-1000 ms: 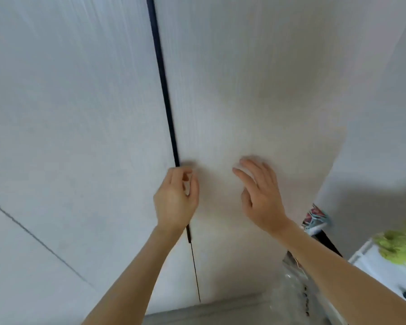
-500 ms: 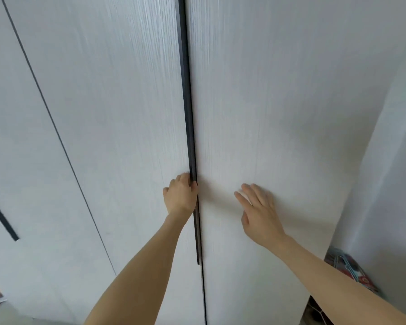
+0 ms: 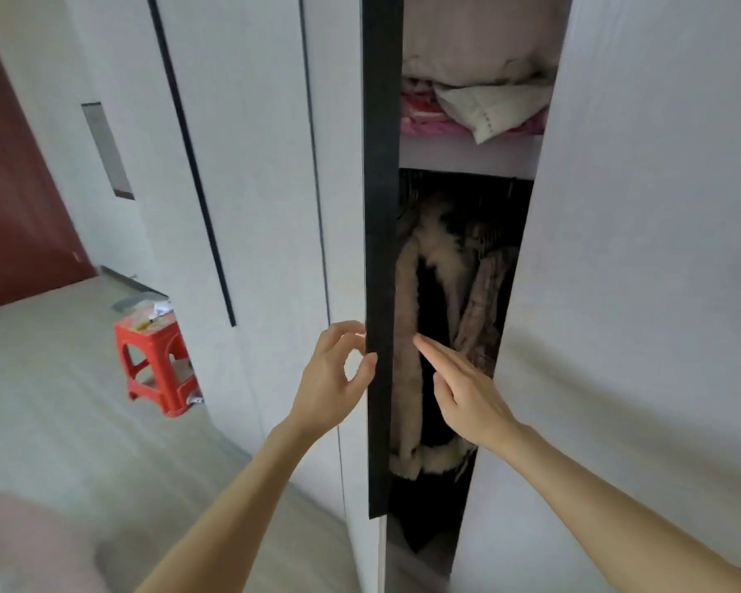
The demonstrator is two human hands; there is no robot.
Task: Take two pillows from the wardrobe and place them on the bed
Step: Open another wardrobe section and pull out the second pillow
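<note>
The white wardrobe stands partly open. Its left door [image 3: 343, 207] is swung out, showing a black edge strip [image 3: 381, 250]. My left hand [image 3: 332, 374] curls its fingers around that black edge at waist height. My right hand [image 3: 463, 391] is flat and open, fingers pointing into the gap, holding nothing. On the upper shelf [image 3: 467, 156] lie a pink-beige pillow [image 3: 480, 49] and a cream pillow [image 3: 493, 109] on top of pink folded bedding [image 3: 424, 117]. The right door [image 3: 642, 250] hides the rest of the shelf.
Fur-trimmed coats [image 3: 428, 314] hang in the dark space under the shelf. A red plastic stool [image 3: 157, 361] with papers on top stands on the pale floor at left. A dark red door [image 3: 14, 199] is at far left. A pink blurred surface [image 3: 26, 545] fills the bottom left corner.
The wardrobe doors were closed; now the left door has swung out toward me in my left hand. My right hand has come off the right door's face and points into the gap.
</note>
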